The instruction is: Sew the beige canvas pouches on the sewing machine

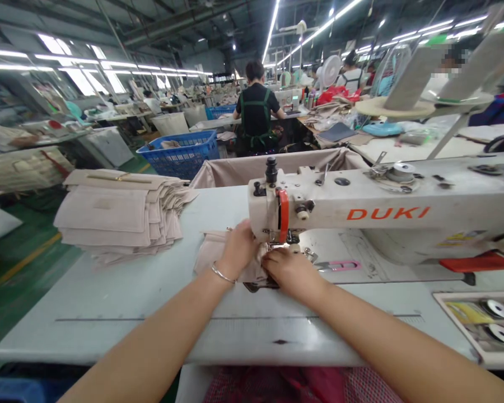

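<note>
On the tabletop [151, 291] I see the sewing machine [386, 193], and left of it a pile of cloth pieces [109, 218]. One cloth piece [212, 249] lies partly under the machine's head. My left hand [240, 246] and right hand [292, 271] have bent fingers against it; whether they pinch, I cannot tell. I judge that uneven pulling could crease it, and a slip could hurt the fingers, being so near.

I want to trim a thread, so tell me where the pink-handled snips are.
In the head view, the pink-handled snips lie right of centre on the sewing machine's bed, below the DUKI lettering and just right of the right hand.
</note>
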`<state>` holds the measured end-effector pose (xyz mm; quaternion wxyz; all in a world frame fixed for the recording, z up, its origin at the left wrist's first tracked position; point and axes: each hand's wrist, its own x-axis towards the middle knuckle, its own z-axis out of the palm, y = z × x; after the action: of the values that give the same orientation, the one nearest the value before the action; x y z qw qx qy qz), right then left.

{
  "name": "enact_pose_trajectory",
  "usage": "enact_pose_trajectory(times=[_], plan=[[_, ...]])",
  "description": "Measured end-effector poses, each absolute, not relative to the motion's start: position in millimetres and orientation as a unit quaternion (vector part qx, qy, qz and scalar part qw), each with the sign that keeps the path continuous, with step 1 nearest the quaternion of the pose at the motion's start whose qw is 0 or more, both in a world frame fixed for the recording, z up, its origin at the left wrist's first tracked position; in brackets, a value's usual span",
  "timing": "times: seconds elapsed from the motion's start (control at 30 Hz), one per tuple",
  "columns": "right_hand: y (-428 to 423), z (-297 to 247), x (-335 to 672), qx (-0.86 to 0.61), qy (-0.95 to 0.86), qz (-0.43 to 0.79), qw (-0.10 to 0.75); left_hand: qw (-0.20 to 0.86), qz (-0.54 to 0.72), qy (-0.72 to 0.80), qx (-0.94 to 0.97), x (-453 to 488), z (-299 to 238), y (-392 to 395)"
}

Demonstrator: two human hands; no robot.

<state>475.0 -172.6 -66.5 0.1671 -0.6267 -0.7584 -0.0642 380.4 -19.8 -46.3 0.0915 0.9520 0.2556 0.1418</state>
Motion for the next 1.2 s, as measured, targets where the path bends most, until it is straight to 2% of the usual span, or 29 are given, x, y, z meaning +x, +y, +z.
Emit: enact_pose_trajectory(times=[0.27, 0.53, 1.2], plan=[[-202.2, -81.6, 476.2, -0.604, -0.756, -0.075, 0.242, 0.133, 0.134, 0.116, 0.975, 338.9, -62.0, -56.9], [-203.7, -76.9, 478.8, -0.586, -0.754, -0.067, 0.287, 0.118, 0.138, 0.084, 0.98, 333.8, -66.6, -60.0], [-206.2, -72.1, 480.1, -0.604, -0.757, -0.053, 0.244, 0.098, 0.165, 0.067, 0.979, 338.9, -61.7, -62.6]])
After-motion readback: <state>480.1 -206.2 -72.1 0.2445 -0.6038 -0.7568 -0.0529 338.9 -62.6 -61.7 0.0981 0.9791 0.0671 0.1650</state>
